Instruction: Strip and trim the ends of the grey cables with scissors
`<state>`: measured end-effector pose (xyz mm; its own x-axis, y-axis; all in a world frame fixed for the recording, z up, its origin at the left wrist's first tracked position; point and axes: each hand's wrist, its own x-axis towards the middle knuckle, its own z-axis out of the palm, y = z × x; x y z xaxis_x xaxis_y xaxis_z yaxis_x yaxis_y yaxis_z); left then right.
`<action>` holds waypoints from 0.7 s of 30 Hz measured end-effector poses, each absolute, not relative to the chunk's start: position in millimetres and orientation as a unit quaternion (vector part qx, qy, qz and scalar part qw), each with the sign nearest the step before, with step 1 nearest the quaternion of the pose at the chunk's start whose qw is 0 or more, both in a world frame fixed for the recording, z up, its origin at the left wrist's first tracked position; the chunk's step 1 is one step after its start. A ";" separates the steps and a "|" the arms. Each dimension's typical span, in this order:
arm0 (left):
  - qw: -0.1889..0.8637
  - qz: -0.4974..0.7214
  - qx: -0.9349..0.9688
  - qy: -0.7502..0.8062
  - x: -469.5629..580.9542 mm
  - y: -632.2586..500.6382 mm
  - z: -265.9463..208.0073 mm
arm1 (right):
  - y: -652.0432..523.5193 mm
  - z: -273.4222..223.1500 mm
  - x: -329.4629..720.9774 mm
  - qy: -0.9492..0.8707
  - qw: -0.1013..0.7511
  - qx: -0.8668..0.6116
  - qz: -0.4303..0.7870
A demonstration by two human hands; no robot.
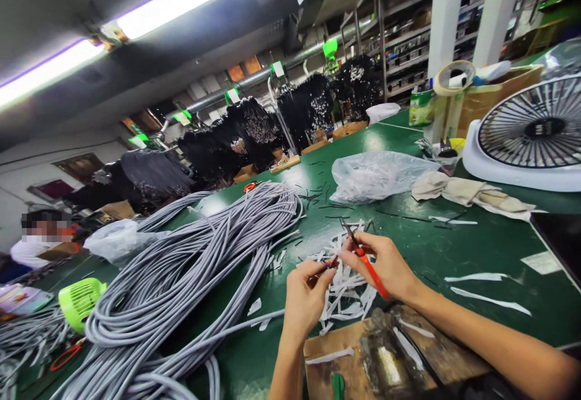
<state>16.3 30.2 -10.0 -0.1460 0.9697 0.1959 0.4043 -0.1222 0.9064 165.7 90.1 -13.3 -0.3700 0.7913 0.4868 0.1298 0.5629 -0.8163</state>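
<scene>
Just below and right of centre, with left grip (305, 294) pinched on thin wires (331, 262) and right grip (384, 259) clamped around orange-handled scissors (373, 275), brace steadily; nip lightly, keeping blades (347, 229) clear of left fingertips (327, 275).

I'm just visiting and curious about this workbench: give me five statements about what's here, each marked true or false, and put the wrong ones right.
1. The right hand holds a red-handled cutting tool. True.
2. The left hand lies flat on the tabletop. False: the left hand is raised, its thumb and fingers pinched around something thin.
3. Looped grey cable lies to the left of both hands. True.
4. The tabletop is bright yellow. False: the tabletop is green.
5. A desk fan stands at the right of the picture. True.
</scene>
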 end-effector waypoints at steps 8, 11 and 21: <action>0.282 0.507 0.526 0.622 26.9 31.2 -12.1 | 94.0 -15.3 162.6 -0.682 0.489 -0.233 0.491; 0.292 0.510 0.529 0.612 25.1 31.8 -12.9 | 97.0 -19.3 161.5 -0.672 0.501 -0.239 0.491; 0.279 0.570 0.512 0.579 23.6 29.7 -14.5 | 95.9 -19.1 158.1 -0.635 0.512 -0.255 0.519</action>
